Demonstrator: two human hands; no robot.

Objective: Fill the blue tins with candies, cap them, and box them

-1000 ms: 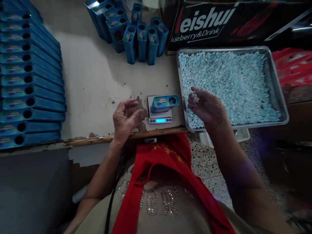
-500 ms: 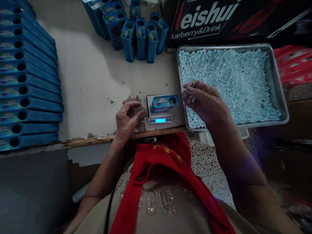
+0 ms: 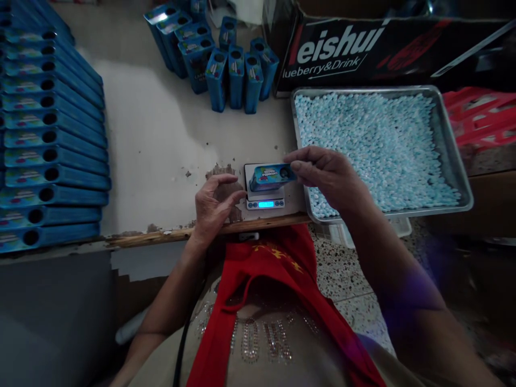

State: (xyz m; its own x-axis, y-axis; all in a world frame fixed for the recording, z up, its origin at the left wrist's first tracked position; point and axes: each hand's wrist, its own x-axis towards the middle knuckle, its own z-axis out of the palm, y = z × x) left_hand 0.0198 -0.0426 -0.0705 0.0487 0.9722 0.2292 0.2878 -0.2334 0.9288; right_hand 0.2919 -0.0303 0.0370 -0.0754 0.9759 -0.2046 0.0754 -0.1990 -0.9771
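A blue candy box (image 3: pixel 266 179) lies on a small digital scale (image 3: pixel 252 198) with a lit blue display. At its right end is a round opening with pale pieces showing inside. My right hand (image 3: pixel 328 174) is at that opening, thumb and fingers pinched together; the small candies seen in it a moment ago are now mostly hidden. My left hand (image 3: pixel 213 201) rests just left of the scale, thumb and fingers curved apart around nothing. Right of the scale stands a metal tray (image 3: pixel 463 177) filled with small pale-blue and white candies (image 3: pixel 374 145).
A long row of blue boxes (image 3: pixel 52 156) with round openings lines the left side of the table (image 3: pixel 149 118). Several more boxes (image 3: pixel 236 75) stand at the back. A black carton (image 3: pixel 342 54) sits behind the tray, with red plastic items (image 3: pixel 479 115) at the right.
My right hand has moved left from the tray's edge to the box's opening. The left hand stays beside the scale. The whole view has shifted slightly.
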